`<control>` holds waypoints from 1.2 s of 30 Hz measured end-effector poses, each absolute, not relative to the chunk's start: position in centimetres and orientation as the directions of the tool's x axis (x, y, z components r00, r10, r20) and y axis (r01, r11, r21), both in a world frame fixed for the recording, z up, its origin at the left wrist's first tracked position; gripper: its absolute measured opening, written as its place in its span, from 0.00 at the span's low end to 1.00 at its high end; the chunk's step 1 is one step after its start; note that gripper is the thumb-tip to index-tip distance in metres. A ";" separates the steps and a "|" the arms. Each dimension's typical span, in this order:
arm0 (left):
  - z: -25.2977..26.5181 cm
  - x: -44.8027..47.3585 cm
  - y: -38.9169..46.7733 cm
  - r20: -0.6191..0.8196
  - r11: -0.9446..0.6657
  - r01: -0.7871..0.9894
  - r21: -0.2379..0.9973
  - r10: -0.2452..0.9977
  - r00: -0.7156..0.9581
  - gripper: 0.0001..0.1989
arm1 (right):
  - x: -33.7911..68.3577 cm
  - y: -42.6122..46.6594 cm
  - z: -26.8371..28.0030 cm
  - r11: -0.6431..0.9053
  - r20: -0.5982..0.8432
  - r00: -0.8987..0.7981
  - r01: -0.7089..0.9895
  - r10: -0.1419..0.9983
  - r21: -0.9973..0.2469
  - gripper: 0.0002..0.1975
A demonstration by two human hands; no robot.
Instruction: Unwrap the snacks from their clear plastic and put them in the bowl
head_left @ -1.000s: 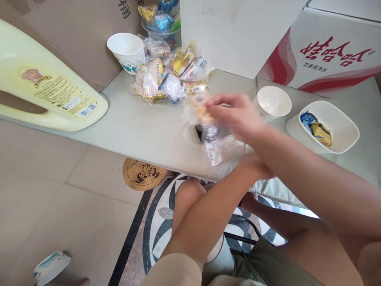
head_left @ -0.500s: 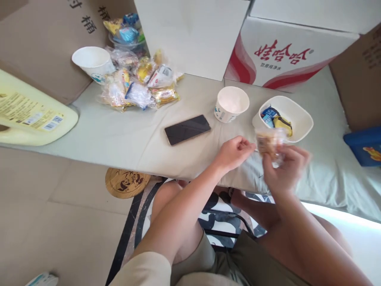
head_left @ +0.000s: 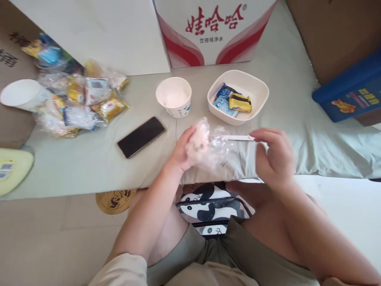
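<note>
My left hand (head_left: 183, 150) is closed around a crinkled clear plastic packet (head_left: 208, 150) in front of the white bowl. Something pale pinkish-brown shows inside it, smeared by motion. My right hand (head_left: 275, 157) pinches one end of a slim white stick (head_left: 239, 138). Its far end reaches the packet's clear film; I cannot tell whether it is inside or only against it. Just beyond the hands stands the white bowl (head_left: 258, 93), with a yellow packet (head_left: 240, 103) and blue packets (head_left: 224, 104) in it. A white paper cup (head_left: 177, 104) stands to its left.
A black phone (head_left: 141, 137) lies left of my hands. Further left are several wrapped snacks (head_left: 99, 91), a tipped paper cup (head_left: 22, 93) and a pale yellow jug (head_left: 14, 169). White cartons (head_left: 220, 45) stand behind; a blue box (head_left: 348, 89) is at the right.
The packet has passed from my right hand to my left. My right hand now holds the white stick. The view has swung to the right.
</note>
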State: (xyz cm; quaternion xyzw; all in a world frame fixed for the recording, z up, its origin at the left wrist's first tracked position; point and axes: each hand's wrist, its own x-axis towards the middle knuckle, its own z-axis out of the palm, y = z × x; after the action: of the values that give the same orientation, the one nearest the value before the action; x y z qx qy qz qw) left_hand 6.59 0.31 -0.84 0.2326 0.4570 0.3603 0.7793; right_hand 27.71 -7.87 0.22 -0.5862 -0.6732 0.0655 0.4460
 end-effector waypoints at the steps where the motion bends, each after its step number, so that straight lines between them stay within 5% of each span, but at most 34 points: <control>1: -0.7 6.7 0.2 -0.569 0.677 -0.324 0.661 0.733 0.372 0.19 | 28.0 -7.6 -0.2 0.315 0.480 0.022 0.729 0.877 -0.608 0.17; 6: -1.3 8.3 -1.0 -0.477 0.614 -0.312 0.725 0.774 0.417 0.18 | 26.9 -7.6 -2.4 0.533 0.411 -0.340 0.561 0.846 -0.633 0.34; 11: -2.3 9.2 -1.4 -0.354 0.484 -0.384 0.786 0.863 0.361 0.25 | 25.0 -8.6 -2.5 0.569 0.468 -0.336 0.600 0.817 -0.562 0.17; 15: -2.7 8.4 -1.6 -0.268 0.353 -0.193 0.916 0.893 0.361 0.25 | 24.9 -8.7 -2.0 0.562 0.564 -0.259 0.682 0.784 -0.469 0.06; 20: -2.8 7.7 -1.6 -0.115 0.090 0.092 0.992 0.941 0.319 0.25 | 25.0 -8.7 -1.8 0.592 0.700 -0.167 0.686 0.694 -0.423 0.04; 23: -2.6 7.5 -1.7 -0.099 0.020 0.186 0.982 0.898 0.428 0.25 | 24.8 -8.4 -2.1 0.618 0.697 -0.199 0.664 0.689 -0.421 0.06; 26: -2.4 7.1 -2.0 -0.068 -0.019 0.150 0.988 0.833 0.549 0.26 | 24.8 -8.1 -2.2 0.594 0.628 -0.187 0.599 0.755 -0.537 0.07; 31: -1.9 5.8 -2.8 -0.075 0.062 0.043 0.997 0.728 0.681 0.33 | 25.1 -7.9 -1.5 0.356 0.303 -0.190 0.397 0.934 -0.846 0.27; 36: -1.8 5.2 -2.9 -0.078 -0.039 0.171 0.985 0.779 0.623 0.37 | 24.9 -8.0 -1.2 0.182 0.158 -0.093 0.377 0.983 -0.908 0.17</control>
State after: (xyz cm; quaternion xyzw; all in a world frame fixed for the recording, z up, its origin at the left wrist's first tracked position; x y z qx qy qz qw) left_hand 5.22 -2.91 -1.80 0.6743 0.3520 0.2543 0.5973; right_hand 24.89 -7.99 -1.25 -0.5276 -0.6447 0.3617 0.4186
